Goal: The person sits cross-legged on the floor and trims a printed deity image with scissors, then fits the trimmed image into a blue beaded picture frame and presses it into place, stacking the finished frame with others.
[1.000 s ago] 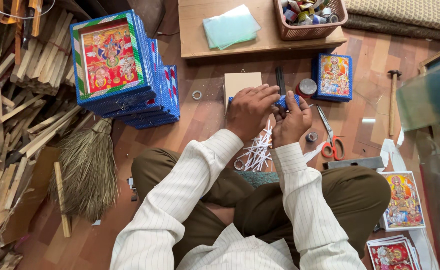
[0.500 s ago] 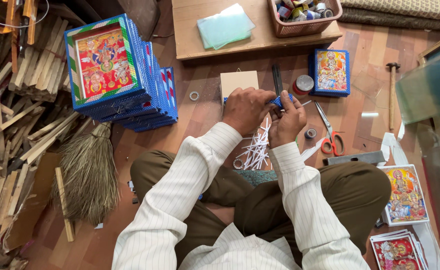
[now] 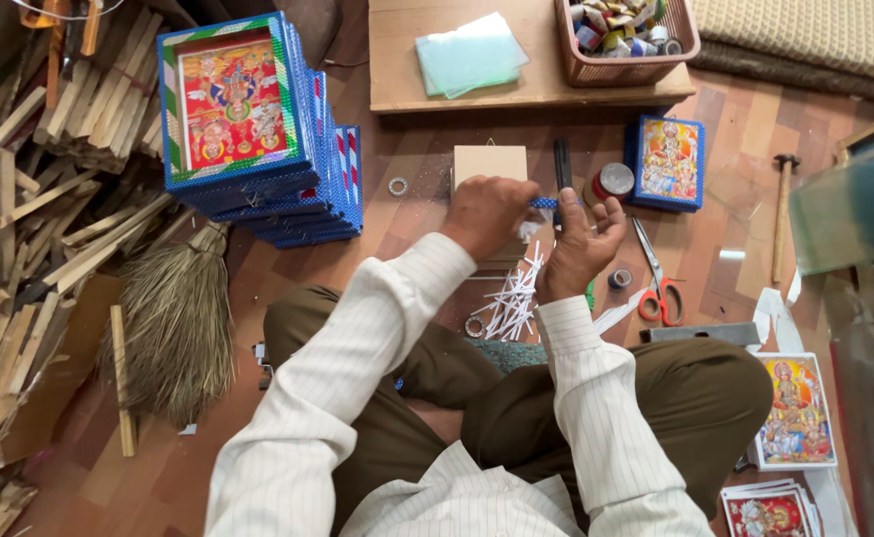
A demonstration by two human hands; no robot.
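Note:
I sit cross-legged on the floor in a white striped shirt. My left hand (image 3: 487, 214) is closed over a small frame with a brown cardboard back (image 3: 489, 164), pinching a strip of blue patterned tape (image 3: 543, 203) at its right edge. My right hand (image 3: 576, 249) is beside it, palm up and fingers spread, touching the other end of the tape. A heap of white paper strips (image 3: 514, 298) lies just below both hands.
Stacked blue-bordered framed pictures (image 3: 243, 119) stand at left, one small frame (image 3: 668, 161) at right. Red-handled scissors (image 3: 656, 283), tape rolls (image 3: 613, 181), a hammer (image 3: 781, 214), a broom (image 3: 174, 328), wood slats (image 3: 29, 199), a low wooden table (image 3: 517, 85) with glass panes (image 3: 470, 55) and a basket (image 3: 624, 35).
My hands have drawn slightly apart. The right hand opened and moved right, and the blue tape between them became visible.

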